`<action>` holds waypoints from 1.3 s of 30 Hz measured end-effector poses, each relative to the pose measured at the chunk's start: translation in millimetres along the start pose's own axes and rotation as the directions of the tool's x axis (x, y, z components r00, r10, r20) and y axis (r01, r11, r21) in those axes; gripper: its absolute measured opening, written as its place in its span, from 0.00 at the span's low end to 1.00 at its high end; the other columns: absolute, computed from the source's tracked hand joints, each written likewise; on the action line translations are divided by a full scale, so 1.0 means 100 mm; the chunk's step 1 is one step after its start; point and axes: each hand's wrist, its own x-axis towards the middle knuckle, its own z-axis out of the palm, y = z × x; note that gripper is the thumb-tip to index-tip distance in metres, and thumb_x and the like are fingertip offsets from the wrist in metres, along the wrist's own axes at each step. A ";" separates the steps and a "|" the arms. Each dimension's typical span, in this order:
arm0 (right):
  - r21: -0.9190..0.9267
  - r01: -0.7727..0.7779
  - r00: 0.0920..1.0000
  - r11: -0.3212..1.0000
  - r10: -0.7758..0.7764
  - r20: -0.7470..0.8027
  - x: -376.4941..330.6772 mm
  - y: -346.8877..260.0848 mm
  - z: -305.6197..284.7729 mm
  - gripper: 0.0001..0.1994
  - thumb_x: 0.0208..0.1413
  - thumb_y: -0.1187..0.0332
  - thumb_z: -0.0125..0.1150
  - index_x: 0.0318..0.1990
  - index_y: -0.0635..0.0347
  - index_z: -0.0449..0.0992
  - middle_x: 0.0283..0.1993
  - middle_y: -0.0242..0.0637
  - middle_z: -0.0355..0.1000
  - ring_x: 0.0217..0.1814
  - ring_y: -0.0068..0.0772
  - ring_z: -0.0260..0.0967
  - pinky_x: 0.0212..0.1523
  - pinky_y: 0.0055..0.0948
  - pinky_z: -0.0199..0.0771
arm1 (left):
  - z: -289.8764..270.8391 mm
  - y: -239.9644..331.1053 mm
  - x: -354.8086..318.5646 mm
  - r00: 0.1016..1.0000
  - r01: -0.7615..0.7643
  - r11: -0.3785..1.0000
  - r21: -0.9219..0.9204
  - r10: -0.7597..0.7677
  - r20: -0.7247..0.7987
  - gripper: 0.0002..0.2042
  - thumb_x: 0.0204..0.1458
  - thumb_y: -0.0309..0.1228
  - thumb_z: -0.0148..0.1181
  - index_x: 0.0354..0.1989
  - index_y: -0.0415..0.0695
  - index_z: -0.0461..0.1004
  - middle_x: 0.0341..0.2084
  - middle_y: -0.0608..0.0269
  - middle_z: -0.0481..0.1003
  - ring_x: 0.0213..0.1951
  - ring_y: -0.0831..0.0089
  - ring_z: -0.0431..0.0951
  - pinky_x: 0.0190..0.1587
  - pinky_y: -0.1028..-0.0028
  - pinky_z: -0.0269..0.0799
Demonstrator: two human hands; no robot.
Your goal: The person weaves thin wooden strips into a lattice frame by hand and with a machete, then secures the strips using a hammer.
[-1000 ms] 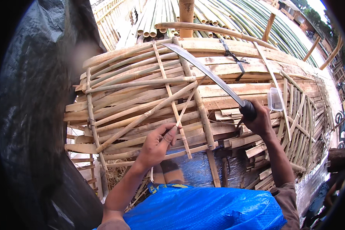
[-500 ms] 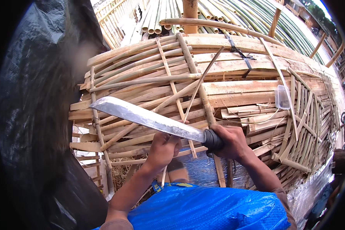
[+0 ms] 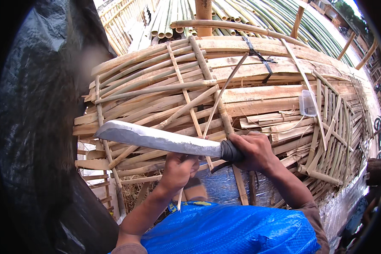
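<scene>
My right hand is wrapped round the black-bound handle of a machete. Its broad grey blade points left and lies across the strip just above my left hand. My left hand is closed on a thin bamboo strip, its fingers partly hidden under the blade. That strip slants up and away to the right, and its pale lower end hangs below my fist. Whether the blade's edge touches the strip, I cannot tell.
A blue plastic sheet covers my lap. Ahead lie stacked split bamboo and a slatted bamboo frame. A clear plastic tub rests on the stack. Dark sheeting hangs at left; green poles lie behind.
The machete's tip has dropped, so the blade lies more level, with its face turned a little. My left hand keeps its hold on the strip. The whole view has shifted slightly.
</scene>
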 end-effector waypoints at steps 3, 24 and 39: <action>-0.008 0.004 1.000 1.000 -0.004 0.018 0.00 0.02 -0.01 0.27 0.33 0.65 0.73 0.46 0.54 0.72 0.26 0.33 0.74 0.26 0.40 0.76 0.29 0.35 0.75 | -0.05 -0.03 0.01 0.999 0.009 0.999 -0.050 -0.006 0.054 0.17 0.65 0.22 0.49 0.61 0.39 0.70 0.29 0.67 0.73 0.18 0.89 0.59 0.17 0.86 0.51; -0.066 0.058 0.998 0.996 -0.055 0.044 -0.11 0.15 -0.20 0.31 0.28 0.65 0.73 0.48 0.55 0.74 0.23 0.30 0.71 0.23 0.36 0.72 0.27 0.33 0.72 | -0.18 -0.14 -0.06 0.968 0.174 0.974 -0.143 -0.142 0.205 0.20 0.66 0.26 0.50 0.66 0.44 0.66 0.30 0.66 0.71 0.19 0.88 0.57 0.19 0.85 0.51; 0.092 -0.143 0.989 0.986 0.145 -0.020 -0.27 -0.07 -0.27 0.33 0.31 0.61 0.80 0.49 0.58 0.74 0.29 0.38 0.76 0.27 0.43 0.77 0.27 0.37 0.75 | 0.02 -0.10 -0.08 0.948 0.220 0.968 -0.120 -0.184 0.258 0.21 0.68 0.31 0.49 0.69 0.50 0.63 0.31 0.68 0.70 0.22 0.87 0.59 0.22 0.85 0.54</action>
